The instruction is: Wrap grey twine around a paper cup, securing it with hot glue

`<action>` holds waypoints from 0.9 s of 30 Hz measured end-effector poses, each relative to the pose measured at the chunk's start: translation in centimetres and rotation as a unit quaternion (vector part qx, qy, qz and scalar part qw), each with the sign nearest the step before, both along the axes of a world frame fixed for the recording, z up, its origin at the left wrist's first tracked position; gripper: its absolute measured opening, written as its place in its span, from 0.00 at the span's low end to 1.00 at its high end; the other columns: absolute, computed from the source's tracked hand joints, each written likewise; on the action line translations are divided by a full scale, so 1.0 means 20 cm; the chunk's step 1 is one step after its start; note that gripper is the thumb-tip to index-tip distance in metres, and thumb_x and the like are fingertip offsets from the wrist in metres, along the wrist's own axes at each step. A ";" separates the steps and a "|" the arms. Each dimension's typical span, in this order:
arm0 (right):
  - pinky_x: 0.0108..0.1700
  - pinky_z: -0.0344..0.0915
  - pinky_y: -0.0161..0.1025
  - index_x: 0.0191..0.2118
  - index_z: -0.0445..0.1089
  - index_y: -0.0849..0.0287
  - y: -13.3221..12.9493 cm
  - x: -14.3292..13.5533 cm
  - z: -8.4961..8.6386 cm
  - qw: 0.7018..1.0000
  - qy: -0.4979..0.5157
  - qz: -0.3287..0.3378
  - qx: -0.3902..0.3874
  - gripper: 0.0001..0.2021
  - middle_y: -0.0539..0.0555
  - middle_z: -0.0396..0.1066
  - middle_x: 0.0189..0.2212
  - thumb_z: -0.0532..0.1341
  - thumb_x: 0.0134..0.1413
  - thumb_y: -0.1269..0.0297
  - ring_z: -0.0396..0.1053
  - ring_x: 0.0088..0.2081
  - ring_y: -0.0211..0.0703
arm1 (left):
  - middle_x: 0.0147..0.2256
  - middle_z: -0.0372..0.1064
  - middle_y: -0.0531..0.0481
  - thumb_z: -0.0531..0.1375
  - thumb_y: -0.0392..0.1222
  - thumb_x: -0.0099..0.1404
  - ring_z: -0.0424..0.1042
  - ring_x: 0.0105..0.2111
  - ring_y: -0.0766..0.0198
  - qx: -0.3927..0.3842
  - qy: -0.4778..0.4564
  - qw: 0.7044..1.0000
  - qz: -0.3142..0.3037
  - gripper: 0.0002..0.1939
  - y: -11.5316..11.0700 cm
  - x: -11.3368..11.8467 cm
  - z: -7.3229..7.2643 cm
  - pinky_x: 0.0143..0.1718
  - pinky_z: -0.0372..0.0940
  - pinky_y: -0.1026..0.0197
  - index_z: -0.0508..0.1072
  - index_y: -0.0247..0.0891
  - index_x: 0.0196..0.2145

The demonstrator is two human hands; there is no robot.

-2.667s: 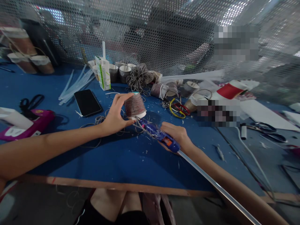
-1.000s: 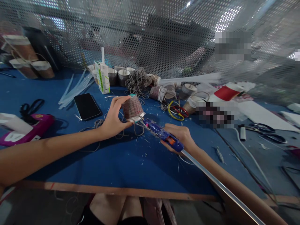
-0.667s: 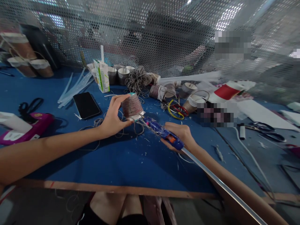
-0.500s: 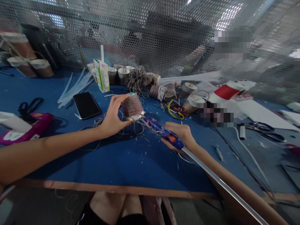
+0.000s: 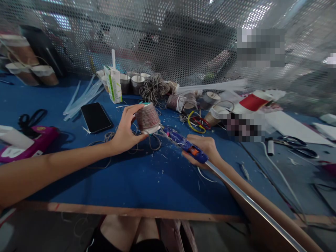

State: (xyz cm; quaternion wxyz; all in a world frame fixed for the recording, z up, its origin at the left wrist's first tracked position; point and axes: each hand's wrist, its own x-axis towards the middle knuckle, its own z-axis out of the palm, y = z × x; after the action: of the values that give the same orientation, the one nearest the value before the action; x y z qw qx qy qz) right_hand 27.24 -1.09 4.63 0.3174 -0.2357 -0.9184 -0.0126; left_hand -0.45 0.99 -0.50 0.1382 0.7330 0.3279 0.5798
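My left hand (image 5: pixel 128 129) grips a small cup wrapped in reddish-grey cord (image 5: pixel 147 118), thumb at one end and fingers at the other. The cup is tilted, its white rim turned down toward the right. A blue glue gun (image 5: pixel 181 140) is in my right hand (image 5: pixel 203 148), fingers closed round its grip. Its nozzle points left and sits at the cup's rim; whether it touches, I cannot tell. From the back of the gun a long clear glue stick (image 5: pixel 252 201) runs to the lower right. Loose cord (image 5: pixel 154 143) lies under the cup.
Behind my left hand are a black phone (image 5: pixel 96 117), a drink carton (image 5: pixel 114 84) and spare glue sticks (image 5: pixel 82 99). A cord bundle (image 5: pixel 154 88) and several wrapped cups line the perforated screen (image 5: pixel 157 42). Scissors (image 5: pixel 296 145) and a power cable (image 5: pixel 282 175) lie at right.
The glue gun and my right hand have shifted slightly right and down. The cup has turned a little in my left hand, and its rim shows less white material beside the nozzle.
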 end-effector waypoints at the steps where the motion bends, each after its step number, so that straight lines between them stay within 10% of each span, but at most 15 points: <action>1: 0.21 0.53 0.31 0.23 0.59 0.56 0.00 0.00 0.01 1.000 0.001 -0.001 0.002 0.10 0.45 0.56 0.18 0.58 0.53 0.66 0.53 0.18 0.32 | 0.57 0.59 0.42 0.69 0.48 0.57 0.63 0.59 0.51 0.002 -0.001 1.000 -0.003 0.37 0.00 0.00 0.00 0.55 0.70 0.52 0.59 0.47 0.61; 18: 0.25 0.55 0.35 0.22 0.59 0.56 0.02 0.04 0.00 0.994 -0.031 -0.079 -0.068 0.10 0.47 0.59 0.19 0.58 0.52 0.66 0.57 0.19 0.35 | 0.59 0.56 0.41 0.69 0.49 0.58 0.62 0.61 0.50 0.014 -0.013 0.999 -0.036 0.40 0.01 0.00 -0.03 0.59 0.68 0.49 0.55 0.48 0.63; 27: 0.33 0.64 0.41 0.37 0.68 0.58 0.14 0.15 0.07 0.938 -0.229 -0.251 -0.070 0.10 0.58 0.72 0.35 0.62 0.48 0.61 0.71 0.35 0.52 | 0.59 0.56 0.41 0.68 0.49 0.58 0.62 0.60 0.50 0.005 -0.016 0.999 -0.030 0.40 0.00 0.00 -0.03 0.56 0.70 0.50 0.55 0.48 0.63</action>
State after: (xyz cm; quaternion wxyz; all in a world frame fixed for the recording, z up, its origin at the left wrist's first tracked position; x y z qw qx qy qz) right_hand 30.32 1.74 6.00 0.0672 -0.4712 -0.8757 -0.0811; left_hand -0.37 0.91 -1.06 0.1569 0.7340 0.3005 0.5885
